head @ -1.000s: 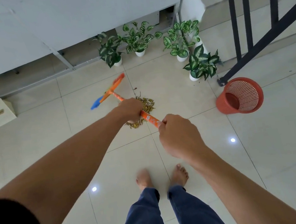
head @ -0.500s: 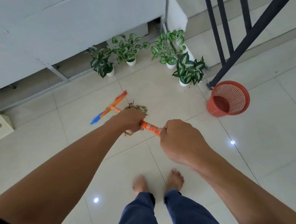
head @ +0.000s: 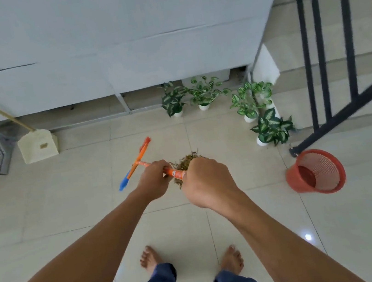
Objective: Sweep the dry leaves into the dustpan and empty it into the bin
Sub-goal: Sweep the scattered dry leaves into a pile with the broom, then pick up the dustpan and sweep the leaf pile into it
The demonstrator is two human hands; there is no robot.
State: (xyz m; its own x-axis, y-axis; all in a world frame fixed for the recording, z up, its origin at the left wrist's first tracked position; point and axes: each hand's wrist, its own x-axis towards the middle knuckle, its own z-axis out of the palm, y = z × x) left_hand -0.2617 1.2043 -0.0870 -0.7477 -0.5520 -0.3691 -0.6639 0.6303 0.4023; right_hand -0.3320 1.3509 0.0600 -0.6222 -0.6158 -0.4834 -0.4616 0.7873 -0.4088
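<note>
An orange broom handle (head: 174, 172) runs between my two hands, and its orange-and-blue head (head: 135, 164) hangs above the tiled floor to the left. My left hand (head: 153, 180) grips the handle nearer the head. My right hand (head: 207, 182) grips it farther back. A small pile of dry brown leaves (head: 187, 162) lies on the floor, partly hidden behind my hands. The cream dustpan (head: 37, 146) with a long wooden stick stands at the far left by the wall. The red mesh bin (head: 316, 171) sits tilted on the floor at the right.
Several small potted plants (head: 202, 95) stand along the wall and beside the stair foot (head: 271, 128). A black stair railing (head: 320, 48) rises at the right. A metal frame leg (head: 1, 154) is at the far left. My bare feet (head: 150, 258) stand below on the tiles.
My hands have come closer together on the handle and the broom head has moved left of the leaves. The view has tilted up, showing more wall and the dustpan's stick.
</note>
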